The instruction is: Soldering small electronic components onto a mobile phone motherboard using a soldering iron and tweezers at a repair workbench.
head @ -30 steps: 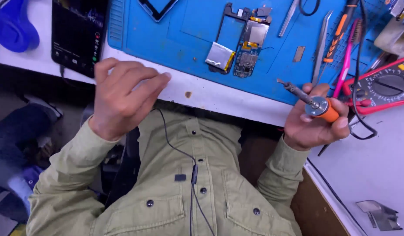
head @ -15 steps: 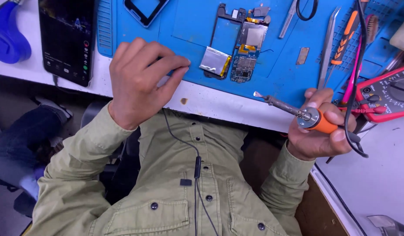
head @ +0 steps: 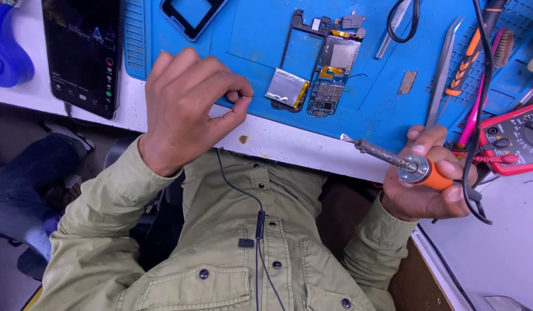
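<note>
Head view: right hand [head: 431,184] grips a soldering iron [head: 393,161]; left hand [head: 188,106] hovers, fingertips pinched together, over the blue mat [head: 370,109].

Opened phone [head: 318,63] on mat [head: 370,115], smartphone [head: 82,52] left, multimeter [head: 517,141] right.

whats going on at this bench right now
A person in an olive shirt sits at a white bench with a blue work mat. The right hand grips a soldering iron by its orange handle, tip held above the mat edge. The left hand hovers over the bench edge, thumb and forefinger pinched; whether they hold anything cannot be told. An opened phone with bare circuit board lies on the mat, tweezers beside it.
</note>
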